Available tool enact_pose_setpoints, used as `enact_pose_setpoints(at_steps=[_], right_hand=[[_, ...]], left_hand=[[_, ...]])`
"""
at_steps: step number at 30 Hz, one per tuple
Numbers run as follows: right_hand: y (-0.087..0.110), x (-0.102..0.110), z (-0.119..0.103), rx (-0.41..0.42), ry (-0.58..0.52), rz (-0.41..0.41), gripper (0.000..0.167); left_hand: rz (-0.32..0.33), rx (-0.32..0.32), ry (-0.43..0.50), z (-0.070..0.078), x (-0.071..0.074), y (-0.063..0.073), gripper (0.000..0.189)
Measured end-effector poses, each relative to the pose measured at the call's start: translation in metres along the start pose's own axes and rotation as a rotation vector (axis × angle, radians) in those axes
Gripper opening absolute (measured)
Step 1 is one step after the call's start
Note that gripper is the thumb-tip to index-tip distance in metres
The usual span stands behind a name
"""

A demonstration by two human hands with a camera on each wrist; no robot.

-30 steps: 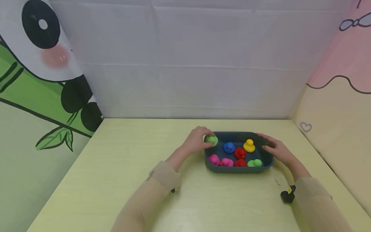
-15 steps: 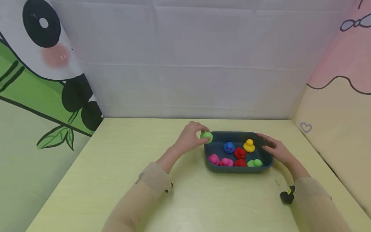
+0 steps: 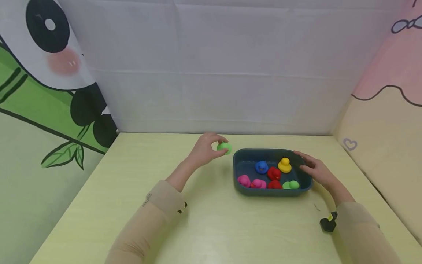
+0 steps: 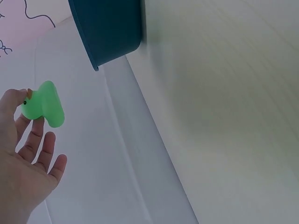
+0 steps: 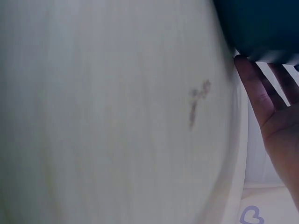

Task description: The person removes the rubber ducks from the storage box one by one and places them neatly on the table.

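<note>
I am watching a green duck point(image 4: 55, 105) hanging in the air just left of the tray's far corner, raised off the table, with the left hand point(image 3: 203, 150) holding it by the head between thumb and fingertips while the body is jutting out free. That narrow hold is my main worry: only a small rounded part is being pinched, so the toy could be rolling out and dropping if the thumb were sliding off near the beak. Beside it the tray point(image 3: 263, 192) is carrying a blue duck point(image 3: 261, 167), a yellow duck point(image 3: 284, 165), two red ducks point(image 3: 274, 173), two pink ducks point(image 3: 244, 180) and another green duck point(image 3: 291, 185). At its right end the right hand point(image 3: 319, 172) is resting with spread, fairly straight fingers touching it; pushing harder there could be shifting the tray leftward. I am minding the tray's near-left rim, which a low wrist could be clipping, and the white backdrop point(image 3: 197, 73) standing close behind the left hand. The table point(image 3: 227, 231) is offering me wider room leftward and toward the person, while the right wall point(image 3: 389, 161) is narrowing the other side.
</note>
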State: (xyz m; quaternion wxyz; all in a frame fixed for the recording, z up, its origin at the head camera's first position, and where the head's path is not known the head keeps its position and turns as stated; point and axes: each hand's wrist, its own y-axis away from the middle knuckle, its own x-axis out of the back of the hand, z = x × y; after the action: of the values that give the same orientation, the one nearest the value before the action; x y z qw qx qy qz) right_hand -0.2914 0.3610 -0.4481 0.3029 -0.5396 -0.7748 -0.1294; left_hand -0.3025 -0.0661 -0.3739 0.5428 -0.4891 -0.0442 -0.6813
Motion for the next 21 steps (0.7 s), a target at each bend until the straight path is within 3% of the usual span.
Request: enact_pose_setpoints(at_steps=[7, 15, 21], right_hand=[[0.001, 0.001, 0.004, 0.006, 0.0, 0.002, 0.049], [0.0, -0.001, 0.004, -0.001, 0.011, 0.003, 0.049], [0.0, 0.0, 0.004, 0.003, 0.014, 0.006, 0.049]], left_hand=[[0.016, 0.019, 0.023, -0.017, 0.003, -0.006, 0.026], [-0.017, 0.125, 0.03, -0.031, 0.004, -0.012, 0.032], [-0.046, 0.15, 0.022, -0.044, 0.002, -0.017, 0.032]])
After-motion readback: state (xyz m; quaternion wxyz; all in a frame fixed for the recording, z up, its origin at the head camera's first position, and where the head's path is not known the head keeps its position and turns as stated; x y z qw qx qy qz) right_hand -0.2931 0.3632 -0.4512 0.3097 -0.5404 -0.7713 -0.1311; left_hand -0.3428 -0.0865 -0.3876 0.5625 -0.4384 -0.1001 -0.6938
